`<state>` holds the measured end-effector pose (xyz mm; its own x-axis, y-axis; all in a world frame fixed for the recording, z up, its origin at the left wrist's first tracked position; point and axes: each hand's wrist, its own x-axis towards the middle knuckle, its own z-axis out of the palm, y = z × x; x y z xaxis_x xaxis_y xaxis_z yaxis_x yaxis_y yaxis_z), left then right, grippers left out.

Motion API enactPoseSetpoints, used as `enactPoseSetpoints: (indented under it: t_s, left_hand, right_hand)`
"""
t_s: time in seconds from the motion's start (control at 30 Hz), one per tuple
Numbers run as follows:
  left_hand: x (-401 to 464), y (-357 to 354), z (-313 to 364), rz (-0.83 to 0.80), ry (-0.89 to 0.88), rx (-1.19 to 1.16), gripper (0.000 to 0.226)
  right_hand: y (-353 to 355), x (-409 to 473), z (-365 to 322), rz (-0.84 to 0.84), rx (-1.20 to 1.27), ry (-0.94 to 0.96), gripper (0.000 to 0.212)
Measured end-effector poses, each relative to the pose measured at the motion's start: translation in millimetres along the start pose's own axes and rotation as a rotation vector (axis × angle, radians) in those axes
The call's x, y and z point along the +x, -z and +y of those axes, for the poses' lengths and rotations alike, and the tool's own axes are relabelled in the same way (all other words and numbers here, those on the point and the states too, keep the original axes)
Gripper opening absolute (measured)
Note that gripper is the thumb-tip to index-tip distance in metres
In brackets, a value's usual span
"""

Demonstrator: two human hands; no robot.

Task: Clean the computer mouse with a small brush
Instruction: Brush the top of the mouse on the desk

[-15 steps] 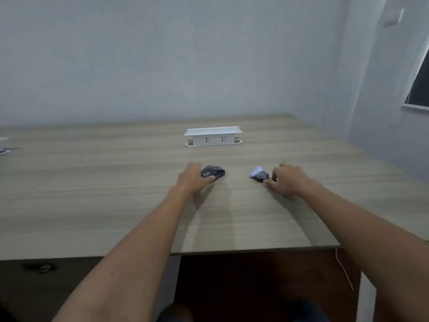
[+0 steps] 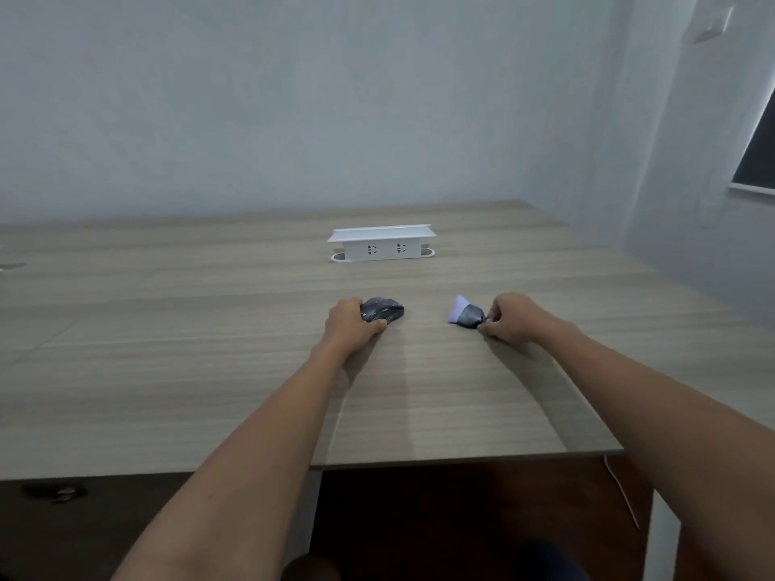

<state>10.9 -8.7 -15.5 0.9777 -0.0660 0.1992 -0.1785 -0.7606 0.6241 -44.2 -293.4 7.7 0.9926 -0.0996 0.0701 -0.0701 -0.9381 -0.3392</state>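
Wood desk, bare wall behind. Left hand grasps mouse mid-desk; right hand pinches brush handle. Should lift brush clear, steady mouse, bristles leading.

We face pale grey-blue wall, plain, meeting second wall at corner on right. Window on right wall, dark pane, white sill below. White switch plate high on right wall. We sit at wide wooden table, light striped grain, seam lines across top. White socket box stands mid-table, lid raised, two outlets facing us. Dark floor under table edge; small dark object there, too blurred to tell. Thin pale cable hangs by table's right leg. Light soft, dim.
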Motion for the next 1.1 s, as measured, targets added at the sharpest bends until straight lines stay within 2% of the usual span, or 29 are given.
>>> enactPoseSetpoints:
  t_s: [0.1,0.33,0.53,0.8,1.1]
  left_hand:
    - [-1,2,0,-0.025,0.005,-0.035,0.039]
    - [-6,24,-11,-0.19,-0.016,-0.133,0.049]
    - [-11,42,-11,-0.318,-0.053,-0.172,0.044]
    - [-10,45,-11,-0.434,-0.091,-0.178,0.047]
    - [-14,43,-11,-0.409,-0.113,-0.204,0.049]
  right_hand:
    - [7,3,-7,-0.052,0.068,-0.004,0.027]
    - [24,15,-36,-0.058,0.441,0.038,0.017]
    - [33,19,-64,-0.069,0.632,0.142,0.023]
    - [23,27,-84,-0.042,0.544,0.211,0.027]
    - [19,25,-94,-0.048,0.556,0.293,0.023]
